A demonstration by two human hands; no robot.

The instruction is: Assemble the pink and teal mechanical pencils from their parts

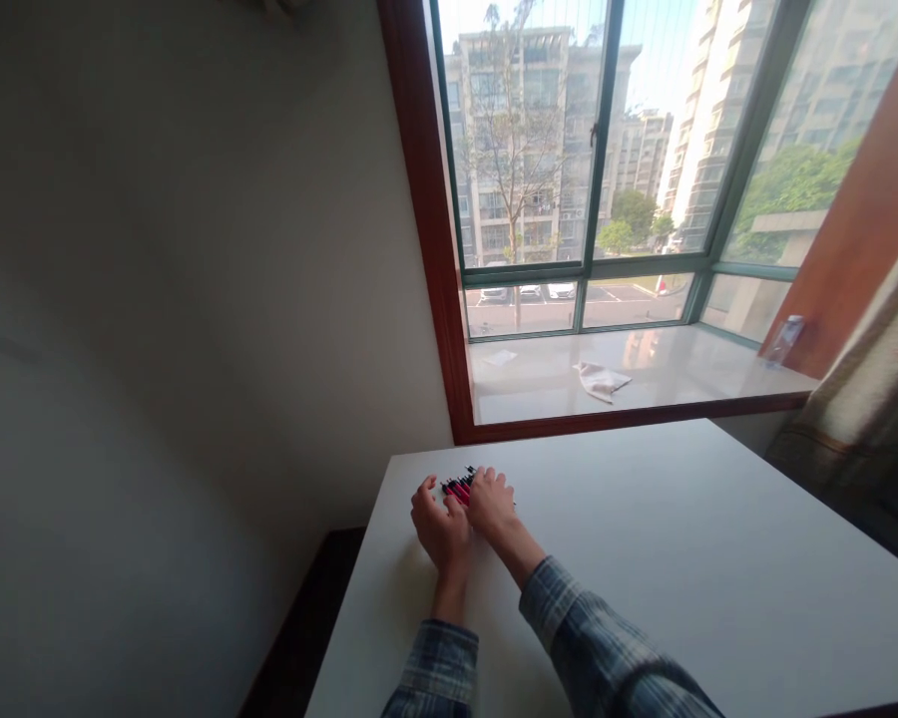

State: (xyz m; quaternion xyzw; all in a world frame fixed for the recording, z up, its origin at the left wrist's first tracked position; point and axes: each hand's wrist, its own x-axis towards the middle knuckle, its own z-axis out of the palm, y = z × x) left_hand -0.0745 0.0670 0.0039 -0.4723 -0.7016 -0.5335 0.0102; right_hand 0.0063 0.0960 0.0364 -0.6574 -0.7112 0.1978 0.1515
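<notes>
Several slim pens [459, 490], pink-red and black with dark tips, lie bunched together on the white table [644, 558] near its far left corner. My left hand [441, 522] curves along the left side of the bunch, its thumb apart from the fingers and nothing seen gripped in it. From the right, my right hand [492, 502] bends its fingers down over the pens and hides part of them. A dark tip shows just past its right side. Both wrists come close together in front of the bunch.
Beyond the table is a window sill [531, 394] with a crumpled white cloth [603, 381], a flat white piece [500, 358] and a clear bottle [784, 341]. A wall [306, 349] rises at the left. A curtain [860, 389] hangs at the right.
</notes>
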